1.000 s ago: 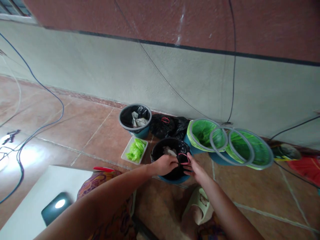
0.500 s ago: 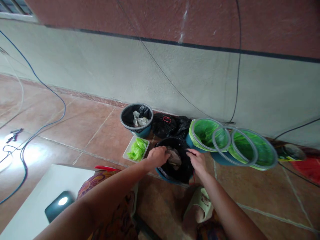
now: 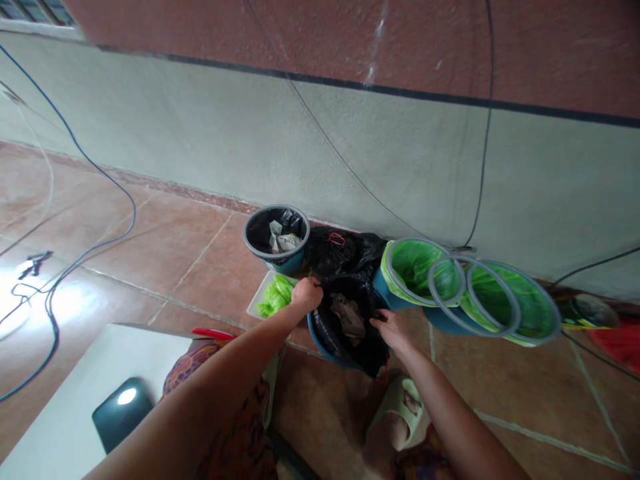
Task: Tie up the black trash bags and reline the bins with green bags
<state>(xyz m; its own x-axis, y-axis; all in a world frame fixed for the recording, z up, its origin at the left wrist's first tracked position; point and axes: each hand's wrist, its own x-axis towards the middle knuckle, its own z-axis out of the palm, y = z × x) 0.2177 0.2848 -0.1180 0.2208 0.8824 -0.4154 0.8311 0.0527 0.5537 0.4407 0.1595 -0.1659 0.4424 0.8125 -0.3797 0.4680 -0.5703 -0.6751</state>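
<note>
A blue bin (image 3: 320, 350) stands on the floor in front of me, lined with a black garbage bag (image 3: 367, 350). Crumpled brownish paper (image 3: 349, 319) lies inside the bag. At the bin's left rim, my left hand (image 3: 307, 293) is closed on the bag's edge. My right hand (image 3: 390, 328) pinches the same bag's edge at the right side. A red drawstring hangs from the bag just below that hand. Close to my left hand is a white tray (image 3: 255, 303) holding bright green plastic bags (image 3: 277, 297).
Behind stand another black-lined bin (image 3: 277, 257) with paper in it and a tied black bag (image 3: 333, 253). To the right are green-lined bins (image 3: 417, 267) with loose grey rings (image 3: 515, 313) on them. A phone (image 3: 123, 410) rests on a white surface at lower left. Blue cable (image 3: 107, 177) crosses the floor.
My left hand has moved from over the paper, leftward to the bag's edge at the rim. The paper now shows more fully. My right hand stays at the right edge.
</note>
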